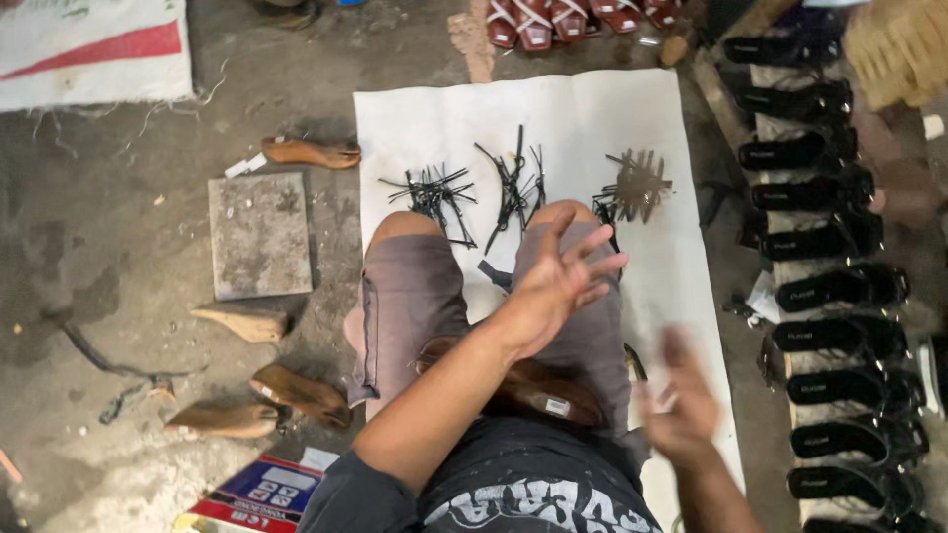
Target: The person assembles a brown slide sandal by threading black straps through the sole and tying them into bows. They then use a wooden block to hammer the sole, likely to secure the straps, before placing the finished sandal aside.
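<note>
While the left hand (553, 281) hangs in the air above the person's right knee, its fingers (592, 259) are spread apart and clamp on nothing. The right hand (681, 410) is lower and further right, over the edge of the white sheet (592, 109); it is blurred, its fingers look loosely apart, and nothing shows in it.

Across the lap, just under the left forearm, lies a brown wooden shoe last (538, 390). Its long axis runs from the left thigh down toward the right hip, and a small pale label sits near its right end. Which end is the toe cannot be told, since the forearm covers part of it.

No box or tray holds the small parts. They lie loose on the white sheet spread on the floor: three heaps of thin black straps, a left heap (434, 192), a middle heap (513, 183) and a right heap (632, 188), all just beyond the knees.

To the right, a column of black sandals (820, 286) runs up the frame, each lying crosswise. At the top edge is a row of red-brown sandals (553, 20). On the bare floor to the left are a grey stone slab (259, 235) and four more wooden lasts (296, 393), one above the slab and three below it. A red and blue carton (259, 494) lies flat by the left hip. A white sack (89, 49) fills the top left corner.
</note>
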